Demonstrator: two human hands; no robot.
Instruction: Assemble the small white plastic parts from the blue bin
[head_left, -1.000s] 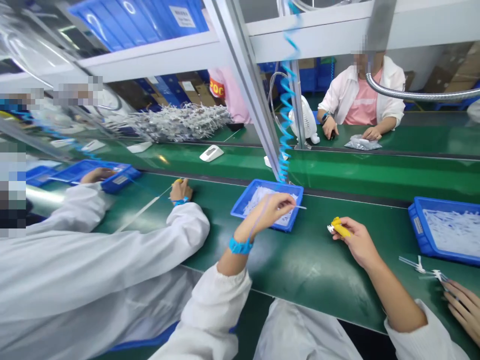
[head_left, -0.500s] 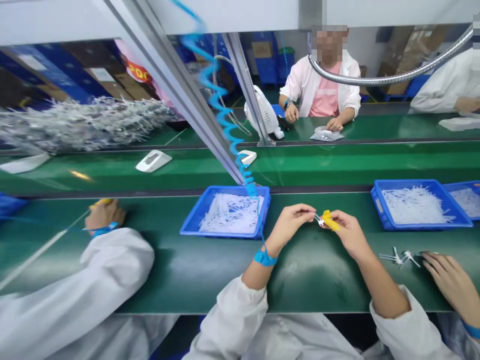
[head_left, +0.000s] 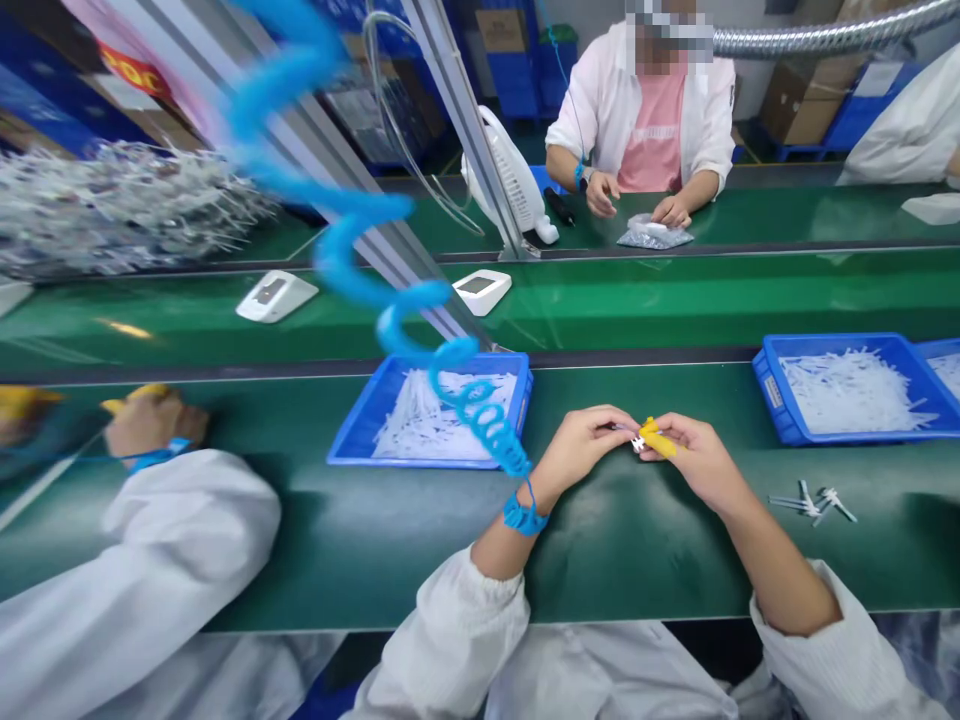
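My right hand [head_left: 694, 458] is closed around a small yellow tool [head_left: 656, 438] with a white tip, held above the green bench [head_left: 420, 540]. My left hand [head_left: 581, 447] pinches a thin white plastic piece [head_left: 622, 428] against that tip, so both hands meet. A blue wrist strap [head_left: 523, 517] on my left wrist trails a coiled blue cord [head_left: 420, 340]. The blue tray [head_left: 352, 435] of white plastic pieces sits just left of my hands.
A second blue tray [head_left: 772, 395] of white pieces stands at the right, with a few loose white parts [head_left: 814, 500] before it. A co-worker's sleeve [head_left: 150, 560] and hand [head_left: 146, 420] lie at the left. Beyond the conveyor, another person [head_left: 649, 120] sits near a white fan [head_left: 510, 180].
My left hand left the blue tray with a white piece and met the yellow tool in my right hand. The view swung right and down; the neighbour's hand at the right is gone.
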